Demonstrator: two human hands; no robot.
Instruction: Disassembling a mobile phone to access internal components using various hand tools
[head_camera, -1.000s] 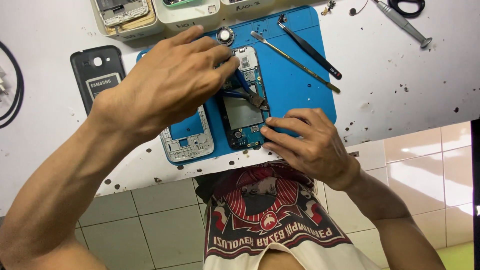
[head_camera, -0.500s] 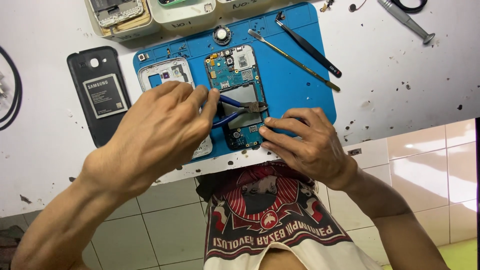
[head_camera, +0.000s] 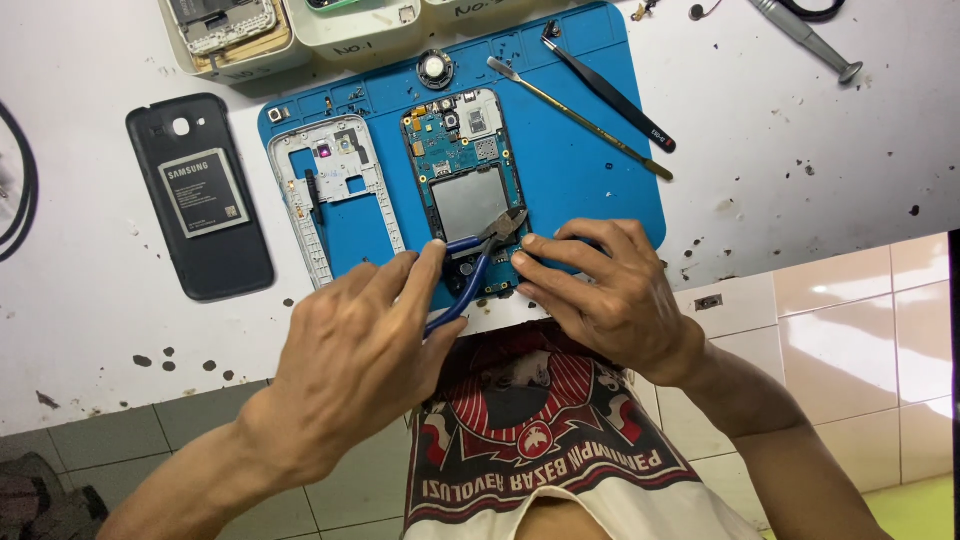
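Change: the left hand (head_camera: 360, 340) has been drawing back toward the bench (head_camera: 800, 130) edge, uncovering the white frame (head_camera: 335, 195); the pliers (head_camera: 478, 262) now are meeting the phone's lower end.
Left fingers: closing around the blue pliers handles.
Right hand (head_camera: 610, 290): fingers pressing down, steadying the phone.
Phone (head_camera: 465, 185): lying open on the blue mat (head_camera: 580, 170), circuit board showing, grey metal plate in the middle.
Textures: rubbery mat, glossy black back cover (head_camera: 200, 195), thin metal tweezers (head_camera: 608, 88).

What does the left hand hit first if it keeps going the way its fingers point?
The left hand points up and right, holding blue-handled pliers. Straight on, it would likely meet the opened phone on the blue mat, at the metal shield past the plier tips. Depth is unclear.
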